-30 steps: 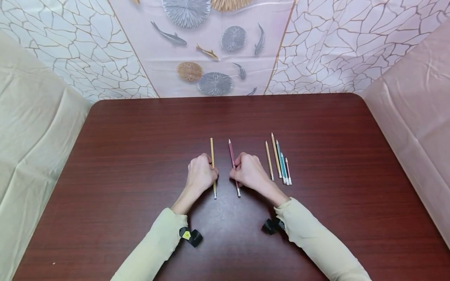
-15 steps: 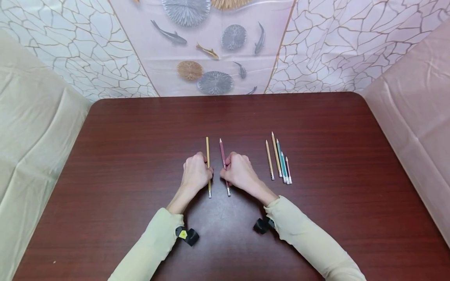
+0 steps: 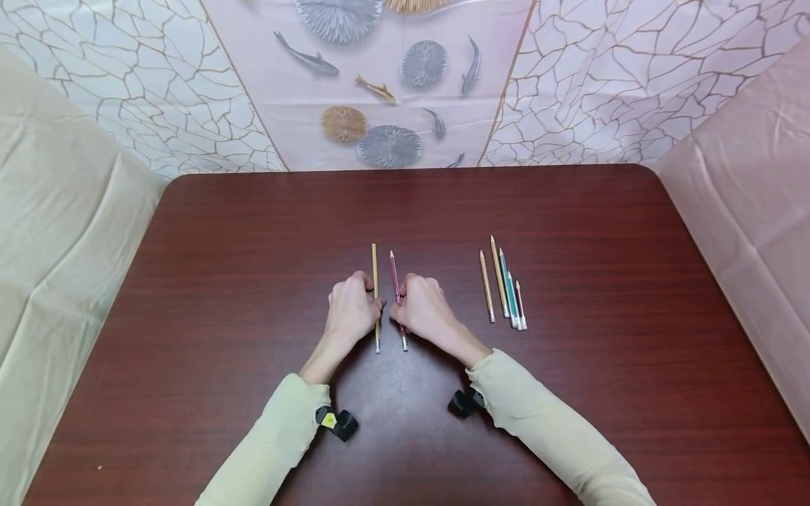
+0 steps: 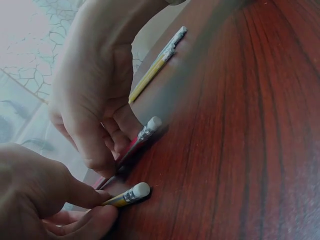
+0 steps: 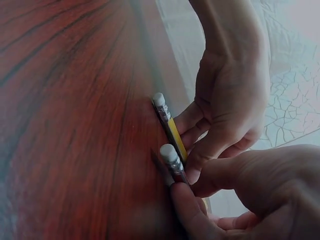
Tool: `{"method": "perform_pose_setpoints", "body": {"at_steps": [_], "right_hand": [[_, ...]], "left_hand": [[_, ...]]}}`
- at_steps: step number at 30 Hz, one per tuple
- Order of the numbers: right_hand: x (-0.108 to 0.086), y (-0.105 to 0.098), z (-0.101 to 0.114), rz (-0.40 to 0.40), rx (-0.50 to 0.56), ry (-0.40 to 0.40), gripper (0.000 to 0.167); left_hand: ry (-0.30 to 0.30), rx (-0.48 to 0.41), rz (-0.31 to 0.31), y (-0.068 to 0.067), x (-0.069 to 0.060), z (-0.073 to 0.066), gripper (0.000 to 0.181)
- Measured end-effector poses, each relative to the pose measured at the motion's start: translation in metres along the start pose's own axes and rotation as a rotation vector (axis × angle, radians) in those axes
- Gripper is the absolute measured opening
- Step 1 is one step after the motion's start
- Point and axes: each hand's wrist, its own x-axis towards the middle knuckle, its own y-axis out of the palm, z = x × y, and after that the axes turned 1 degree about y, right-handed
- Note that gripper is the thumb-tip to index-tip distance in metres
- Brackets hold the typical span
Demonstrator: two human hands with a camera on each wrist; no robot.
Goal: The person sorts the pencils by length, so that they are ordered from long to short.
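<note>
My left hand (image 3: 353, 309) pinches a yellow pencil (image 3: 375, 270) from its left side, the white eraser end toward me. Close beside it, my right hand (image 3: 427, 309) pinches a dark red pencil (image 3: 394, 270), its sharpened tip pointing away. Both pencils lie nearly parallel at the table surface with a narrow gap between them. In the left wrist view the yellow pencil's eraser (image 4: 141, 190) sticks out past the thumb and finger. The right wrist view has the red pencil's eraser (image 5: 169, 152) between my right fingertips, with the left hand just beyond.
Right of my hands lies a loose group of several pencils, among them a tan pencil (image 3: 486, 284), a longer yellow pencil (image 3: 498, 274) and a short dark red pencil (image 3: 521, 306). They rest on the brown wooden table (image 3: 266, 232). Patterned cloth (image 3: 392, 84) hangs behind it.
My right hand has moved left with the red pencil, narrowing the gap to the yellow one. The left hand with the yellow pencil shifted slightly left, then stayed about still.
</note>
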Motion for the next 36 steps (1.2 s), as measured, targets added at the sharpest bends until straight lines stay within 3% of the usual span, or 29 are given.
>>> {"method": "perform_pose_setpoints", "body": {"at_steps": [36], "right_hand": [[0.0041, 0.0076, 0.0097, 0.048, 0.055, -0.019, 0.013]], "left_hand": [[-0.007, 0.010, -0.004, -0.0021, 0.0015, 0.0041, 0.019]]}}
